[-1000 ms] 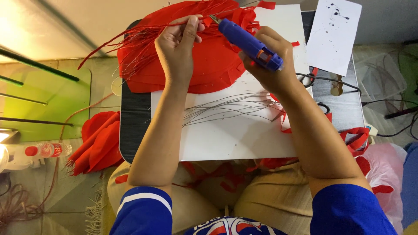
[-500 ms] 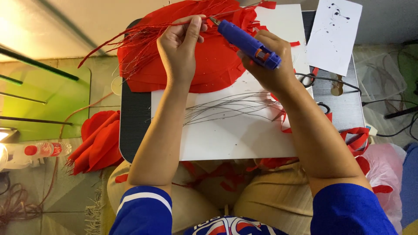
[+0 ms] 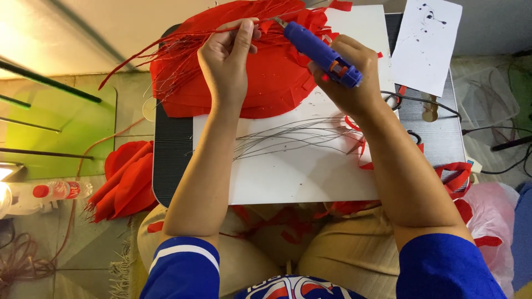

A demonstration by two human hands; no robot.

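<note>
While left fingers pinch red strands, right fingers grip blue glue gun, nozzle beside them.

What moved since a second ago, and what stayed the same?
Very little changed. The right hand shifted the blue glue gun slightly, its tip staying near the left hand, which keeps pinching a thin wire on the red paper pile. Nothing was picked up or let go. The loose wires on the white board and the red pieces on the floor stayed put.
</note>
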